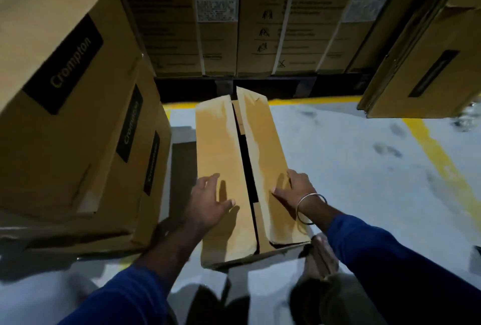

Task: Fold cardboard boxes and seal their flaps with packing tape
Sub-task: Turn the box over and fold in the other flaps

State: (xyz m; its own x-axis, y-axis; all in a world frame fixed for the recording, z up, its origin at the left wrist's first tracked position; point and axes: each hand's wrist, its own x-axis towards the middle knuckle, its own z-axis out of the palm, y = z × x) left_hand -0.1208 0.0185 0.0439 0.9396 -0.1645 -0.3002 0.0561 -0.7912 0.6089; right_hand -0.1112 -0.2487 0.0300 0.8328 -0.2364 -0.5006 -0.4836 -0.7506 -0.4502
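Observation:
A long brown cardboard box lies on the grey floor in front of me, its two top flaps folded down with a dark gap running between them. My left hand presses flat on the left flap near its outer edge, fingers spread. On the right flap rests my right hand, fingers straight and pointing toward the gap, a metal bangle on its wrist. No tape is in view.
A stack of large Crompton boxes stands close at the left. A wall of strapped cartons rises behind, and another box leans at the right. Yellow floor lines cross the grey floor. My foot sits beside the box's near right corner.

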